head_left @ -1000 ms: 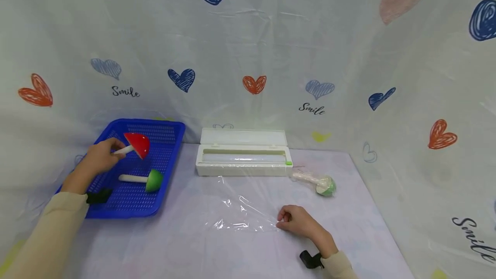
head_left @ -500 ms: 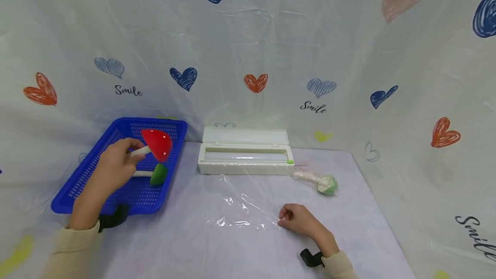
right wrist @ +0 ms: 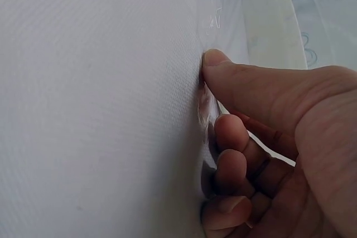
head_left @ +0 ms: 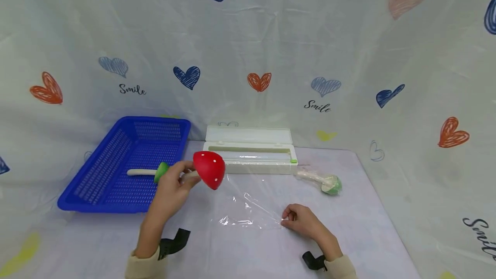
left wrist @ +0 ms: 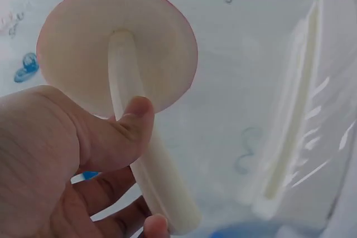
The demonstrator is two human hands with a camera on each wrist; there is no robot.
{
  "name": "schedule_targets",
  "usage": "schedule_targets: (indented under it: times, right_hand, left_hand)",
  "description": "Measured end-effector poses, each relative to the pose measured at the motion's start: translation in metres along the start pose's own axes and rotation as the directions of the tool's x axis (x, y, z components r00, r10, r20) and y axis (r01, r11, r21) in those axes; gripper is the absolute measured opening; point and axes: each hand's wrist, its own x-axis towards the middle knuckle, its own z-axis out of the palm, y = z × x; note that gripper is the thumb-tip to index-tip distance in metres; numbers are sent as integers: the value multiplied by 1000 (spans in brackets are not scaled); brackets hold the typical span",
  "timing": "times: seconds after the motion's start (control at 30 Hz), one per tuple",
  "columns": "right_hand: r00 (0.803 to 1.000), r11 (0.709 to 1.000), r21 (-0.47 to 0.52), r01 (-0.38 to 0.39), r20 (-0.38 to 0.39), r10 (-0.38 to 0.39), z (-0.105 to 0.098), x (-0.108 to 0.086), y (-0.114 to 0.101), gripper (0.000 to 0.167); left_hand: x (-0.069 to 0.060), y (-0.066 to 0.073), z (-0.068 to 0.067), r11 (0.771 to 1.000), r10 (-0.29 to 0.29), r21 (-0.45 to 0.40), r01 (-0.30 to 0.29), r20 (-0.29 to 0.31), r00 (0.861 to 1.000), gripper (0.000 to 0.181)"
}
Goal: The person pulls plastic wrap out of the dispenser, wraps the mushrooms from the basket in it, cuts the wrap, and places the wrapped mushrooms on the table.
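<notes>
My left hand point(head_left: 170, 190) grips a toy mushroom point(head_left: 209, 169) by its white stem. Its red cap with white dots tilts to the right, above the left part of the clear plastic wrap point(head_left: 242, 212). From the left wrist, the cap's pale underside and the stem point(left wrist: 162, 176) show, thumb and fingers around the stem. On the right, my right hand point(head_left: 304, 224) pinches the near right corner of the wrap close to the table. The thumb point(right wrist: 234, 76) lies along the film in the right wrist view. The wrap runs out from a white dispenser box point(head_left: 255, 168) with its lid raised.
A blue plastic basket point(head_left: 83, 207) stands at the left with a green-capped toy mushroom point(head_left: 141, 172) lying in it. Another green mushroom point(head_left: 330, 185), wrapped in film, lies right of the dispenser. A cloth with printed hearts point(head_left: 259, 82) hangs behind the table.
My left hand has carried the red mushroom out of the blue basket and rightward to the wrap. The right hand stays at the film's corner.
</notes>
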Motion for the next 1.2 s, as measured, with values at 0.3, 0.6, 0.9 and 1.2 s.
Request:
schedule_targets:
  times: [0.3,0.6,0.9,1.2]
  right_hand:
    - [998,1000,-1,-21,-60,21,2,-5,0,13]
    - [995,999,19,-48,-84,49,5,-8,-2,10]
    - [989,996,27,-87,-113,90,12,-13,-6,10]
    - [996,999,34,-31,-85,34,8,-15,-1,8]
  left_hand:
    - [-2,-14,66,993,-80,-81,90,118,990,27]
    - [-3,-12,128,999,-54,14,52,263,963,22]
    - [-5,-10,162,994,42,88,-71,304,952,21]
    - [-2,-21,174,992,29,102,-70,359,933,23]
